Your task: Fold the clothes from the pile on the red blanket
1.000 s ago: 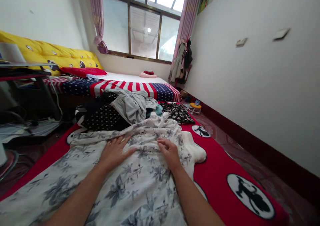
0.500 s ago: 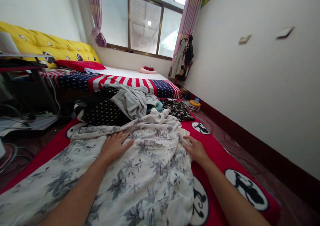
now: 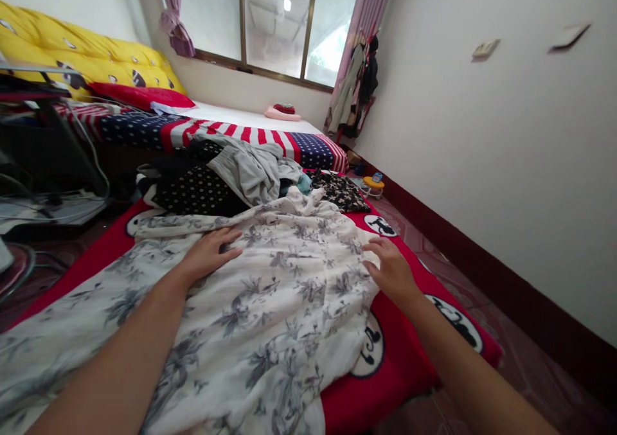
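Observation:
A white floral dress [image 3: 284,274] with grey flowers lies spread, slightly wrinkled, over a red cover [image 3: 405,358]. My left hand [image 3: 212,252] rests palm down on the left part of the fabric, fingers stretched and thumb apart. At the dress's right edge is my right hand [image 3: 390,265], with its fingertips touching the cloth and a gap between thumb and fingers. Just beyond the dress sits a heap of clothes, including a black dotted garment [image 3: 197,187] and a grey garment [image 3: 250,168]. A folded black floral garment [image 3: 340,191] lies to their right.
A bed with a striped and starred cover [image 3: 231,132] stands at the back, below the window. To the left is a desk with cables [image 3: 53,139]. A small yellow stool [image 3: 373,183] stands by the right wall, and clothes hang on a rack [image 3: 354,88] in the corner.
My right hand has shifted right, drawing the dress's right edge outward, and its fingers have spread more. My left hand has moved slightly left. The view has tilted downward.

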Motion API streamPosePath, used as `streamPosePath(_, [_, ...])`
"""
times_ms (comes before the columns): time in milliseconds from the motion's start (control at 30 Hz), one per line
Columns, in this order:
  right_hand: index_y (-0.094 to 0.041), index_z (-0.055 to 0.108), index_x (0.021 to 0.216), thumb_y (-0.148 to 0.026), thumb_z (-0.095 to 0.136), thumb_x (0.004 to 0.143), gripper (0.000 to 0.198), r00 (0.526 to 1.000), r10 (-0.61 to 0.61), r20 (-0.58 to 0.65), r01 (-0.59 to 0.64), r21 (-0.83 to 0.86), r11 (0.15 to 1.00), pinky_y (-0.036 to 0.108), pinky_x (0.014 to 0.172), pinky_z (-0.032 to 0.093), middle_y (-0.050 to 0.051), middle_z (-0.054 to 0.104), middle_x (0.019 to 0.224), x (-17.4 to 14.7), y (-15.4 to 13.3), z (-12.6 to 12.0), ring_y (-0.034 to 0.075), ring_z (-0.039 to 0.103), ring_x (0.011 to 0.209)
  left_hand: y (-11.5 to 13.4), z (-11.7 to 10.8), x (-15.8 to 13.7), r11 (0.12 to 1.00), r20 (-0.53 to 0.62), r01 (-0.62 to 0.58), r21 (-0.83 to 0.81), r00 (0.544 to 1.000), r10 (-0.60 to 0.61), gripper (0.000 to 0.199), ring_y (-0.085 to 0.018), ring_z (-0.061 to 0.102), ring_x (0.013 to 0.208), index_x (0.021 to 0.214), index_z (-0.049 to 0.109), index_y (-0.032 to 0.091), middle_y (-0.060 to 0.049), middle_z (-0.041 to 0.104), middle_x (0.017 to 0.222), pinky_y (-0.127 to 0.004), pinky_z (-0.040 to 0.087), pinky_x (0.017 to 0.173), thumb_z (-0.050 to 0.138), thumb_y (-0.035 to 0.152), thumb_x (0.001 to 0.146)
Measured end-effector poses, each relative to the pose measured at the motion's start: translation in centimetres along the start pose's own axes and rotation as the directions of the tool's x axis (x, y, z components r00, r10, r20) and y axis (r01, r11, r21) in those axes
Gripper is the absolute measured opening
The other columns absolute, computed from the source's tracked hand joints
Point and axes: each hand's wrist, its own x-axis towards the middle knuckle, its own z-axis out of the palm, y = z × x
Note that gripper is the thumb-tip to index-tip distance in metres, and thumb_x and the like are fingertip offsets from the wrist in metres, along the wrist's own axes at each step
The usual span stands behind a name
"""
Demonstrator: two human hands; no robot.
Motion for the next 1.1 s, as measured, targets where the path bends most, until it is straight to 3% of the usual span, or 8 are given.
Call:
streamPosePath(67, [-0.022, 0.066, 0.101, -0.014, 0.06, 0.078, 0.025, 0.972, -0.173, 0.161, 0.133, 0.23, 0.964, 0.035, 0.087, 0.048, 0.006, 0.063, 0.104, -2.4, -3.4, -1.2, 0.02, 0.061, 0.096, 0.3, 0.3, -0.2, 0.998, -0.024, 0.005, 0.062, 1.0, -0.004, 0.068, -0.031, 0.038, 0.135, 0.133, 0.056, 0.02, -0.009, 0.04, 0.15, -0.041, 0.027, 0.113, 0.047, 0.059, 0.078])
streamPosePath(167, [-0.026, 0.062, 0.114, -0.014, 0.062, 0.078, 0.037, 0.782, -0.48, 0.398, 0.26, 0.491, 0.831, 0.028, 0.084, 0.049, 0.005, 0.063, 0.111, -6.7, -8.2, -2.6, 0.017, 0.061, 0.097, 0.8, 0.4, -0.4, 0.993, -0.037, 0.01, 0.119, 0.999, -0.006, 0.063, -0.03, 0.039, 0.135, 0.133, 0.055, 0.02, -0.009, 0.041, 0.149, -0.04, 0.027, 0.113, 0.046, 0.055, 0.082])
streamPosePath(300, [-0.029, 0.052, 0.129, -0.018, 0.066, 0.078, 0.053, 0.587, -0.691, 0.423, 0.527, 0.449, 0.722, 0.041, 0.102, 0.04, 0.008, 0.044, 0.145, -11.6, -11.7, -1.6, 0.027, 0.044, 0.127, 1.1, 0.2, -0.6, 0.993, -0.047, 0.022, 0.119, 0.999, -0.016, 0.059, -0.028, 0.038, 0.135, 0.133, 0.055, 0.021, -0.008, 0.042, 0.148, -0.038, 0.026, 0.113, 0.049, 0.052, 0.083])
streamPosePath(400, [-0.025, 0.061, 0.11, -0.017, 0.057, 0.086, 0.026, 0.53, -0.756, 0.385, 0.603, 0.456, 0.655, 0.042, 0.103, 0.037, 0.006, 0.046, 0.144, -13.0, -12.9, -0.3, 0.026, 0.043, 0.128, 1.3, 0.2, -0.8, 0.996, -0.051, 0.04, 0.079, 0.998, -0.036, 0.056, -0.027, 0.038, 0.135, 0.132, 0.056, 0.024, -0.006, 0.042, 0.149, -0.037, 0.026, 0.113, 0.051, 0.051, 0.083])
streamPosePath(667, [-0.021, 0.064, 0.081, -0.025, 0.061, 0.083, 0.006, 0.714, -0.489, 0.502, -0.053, 0.734, 0.677, 0.022, 0.061, 0.045, -0.002, 0.063, 0.071, -4.0, -15.8, -4.0, 0.012, 0.057, 0.066, 1.6, -0.9, -0.8, 0.999, 0.004, 0.012, -0.045, 1.0, -0.012, 0.058, -0.03, 0.041, 0.134, 0.125, 0.062, 0.021, -0.007, 0.043, 0.148, -0.039, 0.028, 0.112, 0.058, 0.053, 0.076])
streamPosePath(767, [-0.02, 0.061, 0.081, -0.036, 0.059, 0.081, 0.016, 0.958, -0.12, 0.262, -0.162, 0.833, 0.529, 0.025, 0.065, 0.048, -0.001, 0.063, 0.078, 0.9, -14.1, -1.7, 0.014, 0.059, 0.072, 1.4, -3.5, -1.3, 0.976, 0.077, 0.019, -0.217, 0.997, -0.003, 0.065, -0.027, 0.052, 0.125, 0.127, 0.06, 0.021, -0.007, 0.053, 0.14, -0.035, 0.04, 0.105, 0.052, 0.063, 0.078])
streamPosePath(867, [-0.019, 0.061, 0.097, -0.037, 0.062, 0.076, 0.028, 0.969, 0.246, 0.017, -0.153, 0.824, 0.546, 0.035, 0.084, 0.049, 0.007, 0.065, 0.102, 2.4, -11.3, 2.2, 0.021, 0.061, 0.098, 1.1, -6.4, -3.1, 0.907, 0.095, 0.11, -0.406, 0.992, -0.077, 0.074, -0.027, 0.06, 0.115, 0.127, 0.06, 0.019, -0.009, 0.062, 0.129, -0.034, 0.047, 0.097, 0.054, 0.07, 0.073])
streamPosePath(1100, [-0.023, 0.066, 0.087, -0.038, 0.063, 0.08, 0.017, 0.999, 0.006, -0.041, 0.014, 0.476, 0.879, 0.047, 0.097, 0.043, 0.009, 0.061, 0.119, -4.3, -6.3, 4.3, 0.027, 0.055, 0.114, 1.9, -8.3, -11.9, 0.938, 0.088, 0.232, -0.256, 0.972, -0.217, 0.051, -0.027, 0.068, 0.093, 0.104, 0.073, 0.026, -0.004, 0.074, 0.105, -0.032, 0.054, 0.081, 0.058, 0.065, 0.074])
